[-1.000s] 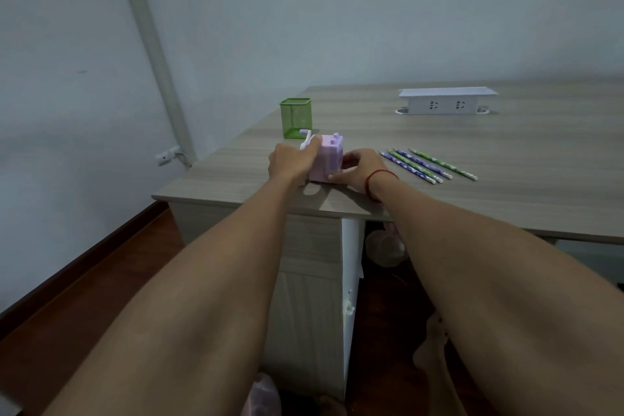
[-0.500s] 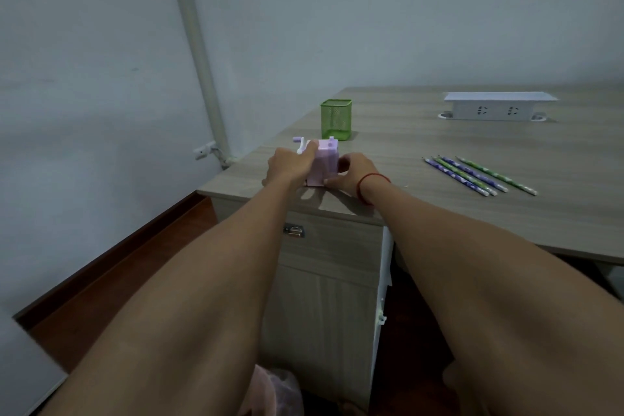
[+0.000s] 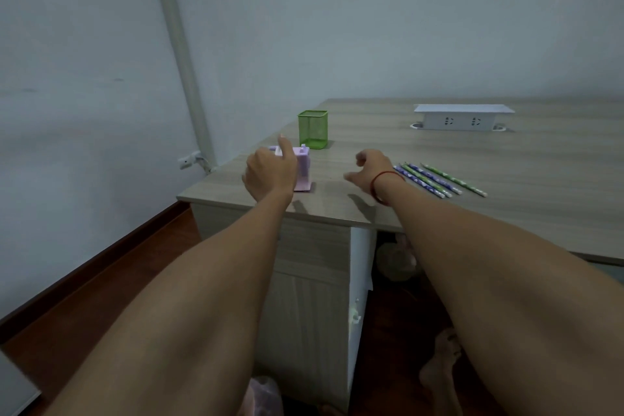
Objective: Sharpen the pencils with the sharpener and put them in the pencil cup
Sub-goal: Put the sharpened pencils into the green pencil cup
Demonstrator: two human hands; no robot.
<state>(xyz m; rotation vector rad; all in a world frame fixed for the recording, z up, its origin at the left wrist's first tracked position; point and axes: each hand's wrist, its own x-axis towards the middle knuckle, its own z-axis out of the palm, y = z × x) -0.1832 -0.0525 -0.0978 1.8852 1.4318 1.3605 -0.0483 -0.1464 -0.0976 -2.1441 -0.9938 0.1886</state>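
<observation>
Left hand [image 3: 270, 174] at the purple sharpener [image 3: 303, 169], thumb raised, its fingers hidden, so any hold cannot be told. Right hand [image 3: 368, 170] loosely spread, holding nothing, just beside the row of pencils [image 3: 427, 179] on the table [image 3: 540, 162]. Pencils probably light, stiff and smooth, best pinched mid-shaft; green pencil cup [image 3: 313, 129] stands behind the sharpener.

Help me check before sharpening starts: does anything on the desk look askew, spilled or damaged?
Nothing stands out. The pink sharpener stands upright near the desk corner, the green mesh pencil cup upright behind it, and the pencils lie side by side.
</observation>
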